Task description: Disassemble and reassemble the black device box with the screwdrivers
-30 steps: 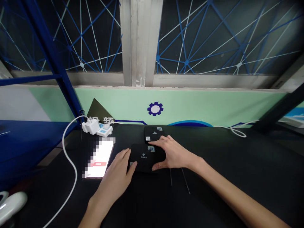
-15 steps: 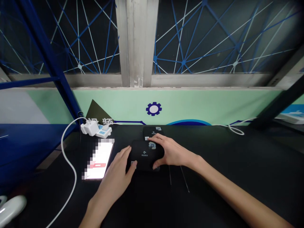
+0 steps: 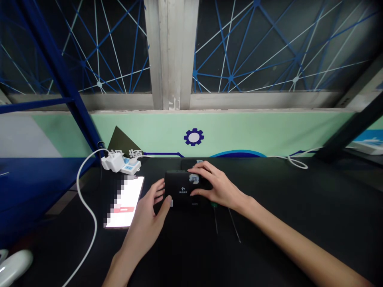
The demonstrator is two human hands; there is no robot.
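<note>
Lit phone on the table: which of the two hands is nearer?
Left. The left hand is just right of the lit phone; the right hand is farther right, at the black box's right side.

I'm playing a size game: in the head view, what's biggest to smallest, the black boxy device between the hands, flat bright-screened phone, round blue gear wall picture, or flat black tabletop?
1. Tabletop
2. Boxy device and phone: too alike to rank
3. Gear picture
</note>
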